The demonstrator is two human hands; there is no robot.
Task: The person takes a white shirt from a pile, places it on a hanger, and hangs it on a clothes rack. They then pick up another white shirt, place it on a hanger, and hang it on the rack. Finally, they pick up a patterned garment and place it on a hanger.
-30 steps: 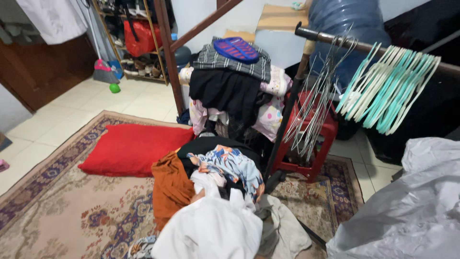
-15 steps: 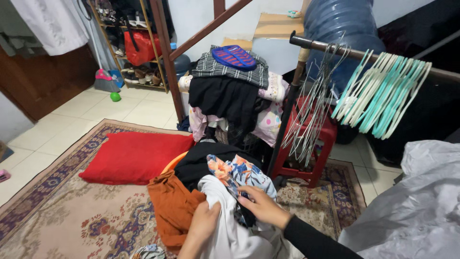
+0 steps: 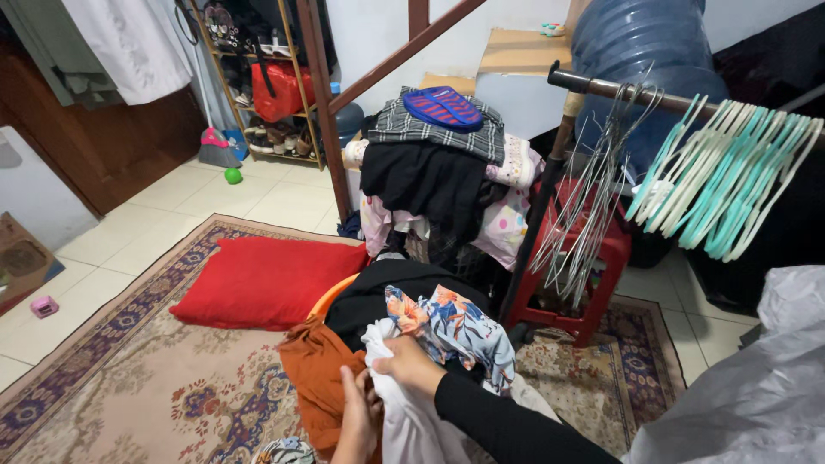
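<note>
- Two hands of yours meet on one white garment, which lies at the near edge of the laundry heap, in front of the floral cloth.
- Your right hand comes in from the lower right in a black sleeve; its fingers are curled closed over the top fold of the white garment, just in front of the floral cloth.
- Your left hand sits just to the left of the right one, fingers closed on the same white garment from the side, next to the rust-orange cloth.
- Behind the floral cloth, a black garment covers the heap, and an orange basket rim shows at its left edge.
- Left of the heap, a red pillow lies on the patterned rug.
- Beyond the heap, more clothes are piled high, with a blue-and-red striped item on top of a grey plaid cloth.
- Right of the heap stands a red stool; above it, wire hangers and teal and white plastic hangers hang from a dark rail.
- Far right of the heap, a grey plastic sheet fills the corner.
</note>
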